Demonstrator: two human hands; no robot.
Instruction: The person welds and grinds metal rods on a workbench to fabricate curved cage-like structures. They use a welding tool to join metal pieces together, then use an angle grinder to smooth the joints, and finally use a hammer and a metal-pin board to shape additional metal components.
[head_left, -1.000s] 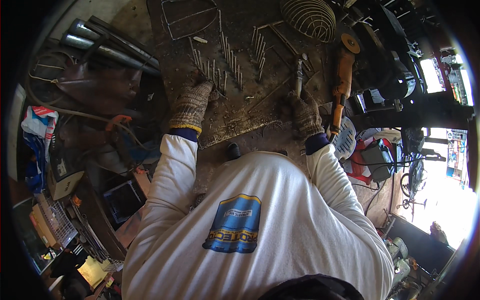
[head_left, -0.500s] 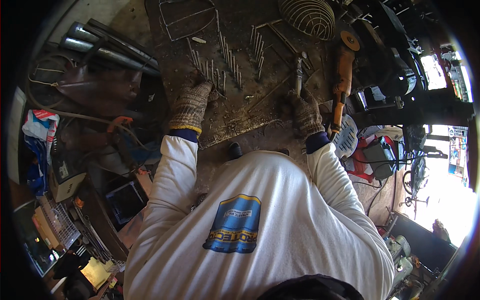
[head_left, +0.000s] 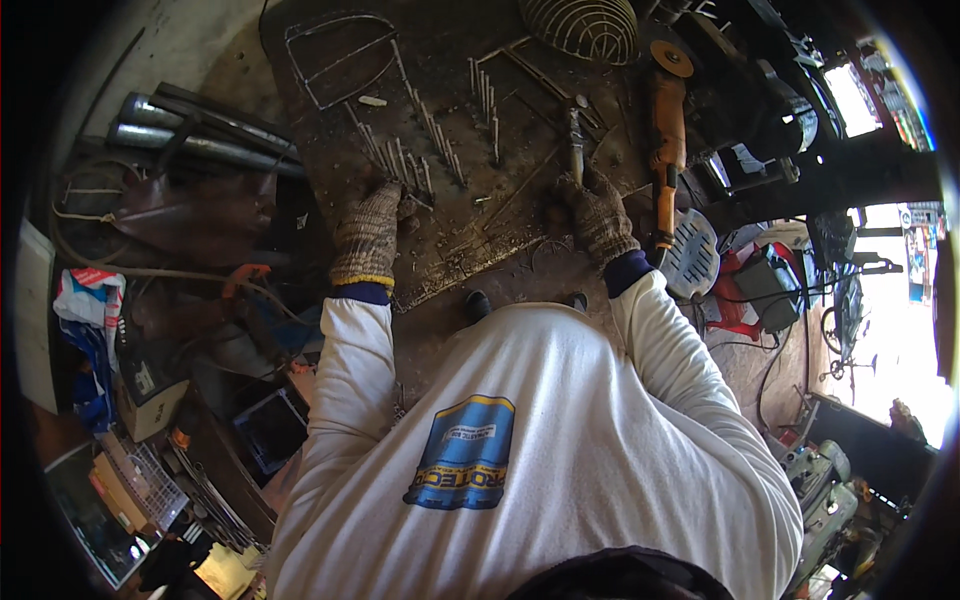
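Note:
My left hand (head_left: 368,232), in a knitted brown glove, is closed at the near end of a metal frame with upright rods (head_left: 400,165). Its fingertips are partly hidden, though the frame's near bar shows just past them. In my gloved right hand (head_left: 603,218) is a narrow metal-shafted tool (head_left: 576,150), pointing away from me, with a small rounded far end. My grip hides its near end, so its exact kind is unclear. Between my hands, farther off, stands a second row of upright rods (head_left: 485,105). Both pieces rest on a dark, worn worktable (head_left: 510,215).
An orange angle grinder (head_left: 668,130) lies right of my right hand, its disc at the far end. A domed wire basket (head_left: 582,28) and an arched wire frame (head_left: 340,55) lie at the back. Metal pipes (head_left: 190,135) are at far left; a slotted stool (head_left: 690,255) stands right.
The whole view has shifted and turned slightly. Both hands keep their holds, and no object has clearly moved on the table.

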